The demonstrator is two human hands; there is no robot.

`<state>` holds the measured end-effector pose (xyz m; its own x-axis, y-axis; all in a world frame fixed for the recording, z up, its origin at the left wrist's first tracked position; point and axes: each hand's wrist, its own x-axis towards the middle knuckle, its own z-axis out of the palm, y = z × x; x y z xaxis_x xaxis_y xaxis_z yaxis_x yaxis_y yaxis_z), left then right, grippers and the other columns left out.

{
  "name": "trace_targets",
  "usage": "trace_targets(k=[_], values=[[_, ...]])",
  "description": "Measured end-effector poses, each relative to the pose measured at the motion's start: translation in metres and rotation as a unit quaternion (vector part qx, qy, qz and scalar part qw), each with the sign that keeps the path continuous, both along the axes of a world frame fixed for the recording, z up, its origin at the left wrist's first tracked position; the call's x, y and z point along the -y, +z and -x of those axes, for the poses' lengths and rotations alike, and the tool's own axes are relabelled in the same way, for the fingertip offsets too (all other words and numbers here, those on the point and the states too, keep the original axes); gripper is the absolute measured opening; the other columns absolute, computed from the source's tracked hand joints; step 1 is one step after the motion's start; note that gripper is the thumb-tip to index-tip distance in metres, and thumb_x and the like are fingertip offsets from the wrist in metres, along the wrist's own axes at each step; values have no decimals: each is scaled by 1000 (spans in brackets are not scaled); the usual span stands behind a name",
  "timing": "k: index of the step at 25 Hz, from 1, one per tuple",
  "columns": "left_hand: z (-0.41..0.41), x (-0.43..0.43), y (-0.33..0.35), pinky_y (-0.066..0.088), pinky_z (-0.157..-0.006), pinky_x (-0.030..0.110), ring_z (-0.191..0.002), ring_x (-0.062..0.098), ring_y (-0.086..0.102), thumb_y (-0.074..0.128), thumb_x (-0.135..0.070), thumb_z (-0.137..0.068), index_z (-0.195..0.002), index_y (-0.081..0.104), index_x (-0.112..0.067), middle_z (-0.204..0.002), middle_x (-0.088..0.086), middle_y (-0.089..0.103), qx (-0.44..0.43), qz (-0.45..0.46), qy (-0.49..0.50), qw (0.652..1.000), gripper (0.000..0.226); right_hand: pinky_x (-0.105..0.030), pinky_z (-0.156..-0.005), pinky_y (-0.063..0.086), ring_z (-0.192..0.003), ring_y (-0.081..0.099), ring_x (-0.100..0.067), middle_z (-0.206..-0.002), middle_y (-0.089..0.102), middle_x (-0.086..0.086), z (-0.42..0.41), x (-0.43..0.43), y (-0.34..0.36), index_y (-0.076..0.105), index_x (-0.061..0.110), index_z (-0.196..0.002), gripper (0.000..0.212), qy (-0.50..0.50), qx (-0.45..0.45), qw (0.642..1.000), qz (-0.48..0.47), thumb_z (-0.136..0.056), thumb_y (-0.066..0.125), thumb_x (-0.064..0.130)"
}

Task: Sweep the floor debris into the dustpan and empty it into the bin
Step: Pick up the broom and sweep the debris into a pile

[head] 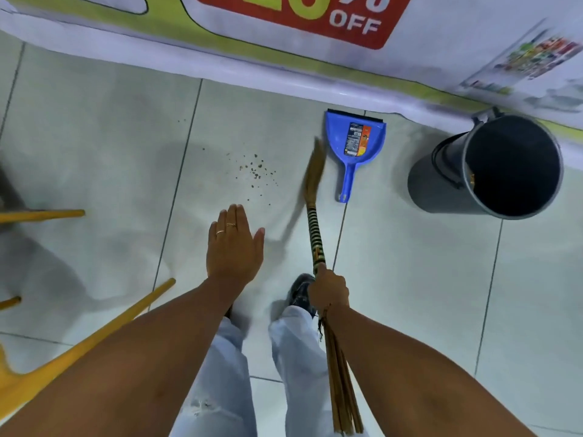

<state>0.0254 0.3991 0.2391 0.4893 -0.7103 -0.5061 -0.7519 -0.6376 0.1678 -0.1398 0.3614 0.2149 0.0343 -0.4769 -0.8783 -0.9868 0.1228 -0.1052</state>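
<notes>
Small brown debris [255, 170] lies scattered on the pale tiled floor ahead of me. A blue dustpan [355, 143] with a label sticker lies flat to its right, handle pointing toward me. Further right stands a grey bin [492, 165], dark inside. My right hand [328, 290] grips the striped handle of a straw broom [315, 187], whose blurred bristle end hangs between the debris and the dustpan. My left hand [235, 244] hovers palm down with fingers together, holding nothing, just short of the debris.
A printed banner [284, 55] reading "OFF" runs along the floor's far edge, behind the dustpan and bin. Yellow furniture legs [94, 329] stick out at the left. My legs in light jeans and a dark shoe [301, 291] are below.
</notes>
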Motion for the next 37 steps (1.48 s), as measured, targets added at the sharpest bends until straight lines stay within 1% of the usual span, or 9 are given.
trace_targets(k=[3, 9, 12, 15, 18, 21, 23, 27, 37], values=[[-20, -21, -6, 27, -115, 46, -139, 38, 31, 41, -36, -95, -142, 25, 5, -147, 25, 36, 0, -1, -5, 1000, 64, -36, -87, 49, -115, 57, -33, -125, 60, -17, -39, -22, -12, 41, 10, -136, 42, 47, 8, 999, 3, -95, 38, 12], [-71, -52, -4, 21, -118, 44, -142, 34, 25, 36, -36, -97, -144, 20, 2, -152, 22, 29, 5, 1, -10, 1000, 63, -38, -89, 48, -113, 56, -35, -124, 58, -16, -120, -54, -19, 46, 12, -133, 39, 32, 33, 999, 3, -94, 38, 14], [-93, -62, -4, 22, -118, 44, -142, 34, 25, 36, -37, -97, -144, 20, 2, -151, 22, 31, 12, 4, -10, 1000, 63, -37, -84, 48, -109, 58, -35, -121, 59, -16, -141, -66, -9, 42, 17, -136, 43, 32, 52, 998, 21, -93, 39, 12], [-109, -75, 1, 24, -117, 45, -140, 35, 27, 37, -36, -96, -143, 22, 3, -149, 23, 33, 10, 5, -6, 1000, 63, -36, -79, 47, -105, 59, -36, -118, 61, -16, -139, -91, 8, 36, 23, -140, 50, -5, 81, 995, 60, -92, 39, 10], [-121, -85, 8, 22, -118, 45, -141, 35, 26, 37, -36, -96, -143, 21, 3, -150, 22, 32, 3, 9, -1, 1000, 63, -38, -83, 48, -106, 60, -36, -120, 62, -18, -124, -114, 20, 30, 21, -145, 54, -67, 55, 992, 93, -93, 38, 10], [-129, -92, 10, 21, -119, 45, -142, 35, 23, 37, -36, -97, -144, 20, 3, -151, 21, 30, -11, 17, 7, 1000, 63, -36, -80, 47, -109, 59, -35, -121, 62, -19, -112, -133, 26, 34, 11, -142, 47, -139, -18, 988, 63, -95, 37, 9], [-132, -96, 8, 19, -120, 44, -143, 34, 21, 35, -36, -97, -145, 18, 2, -152, 20, 27, -16, 17, 8, 1000, 64, -35, -83, 47, -113, 58, -33, -125, 60, -19, -114, -144, 24, 40, 5, -135, 38, -137, -50, 989, 15, -97, 35, 9], [-145, -106, -3, 17, -121, 43, -144, 32, 18, 34, -37, -97, -146, 15, 0, -154, 19, 24, -28, 5, 17, 999, 64, -34, -87, 47, -115, 57, -36, -126, 60, -19, -153, -165, 10, 47, 7, -128, 36, -124, -28, 991, -46, -94, 36, 8], [-205, -105, 2, 22, -119, 46, -142, 36, 24, 35, -37, -97, -144, 19, 2, -151, 22, 28, 19, 8, -8, 1000, 63, -37, -90, 48, -114, 57, -33, -126, 59, -16, -237, -160, -4, 47, 9, -130, 37, -106, 30, 993, -41, -94, 38, 16]])
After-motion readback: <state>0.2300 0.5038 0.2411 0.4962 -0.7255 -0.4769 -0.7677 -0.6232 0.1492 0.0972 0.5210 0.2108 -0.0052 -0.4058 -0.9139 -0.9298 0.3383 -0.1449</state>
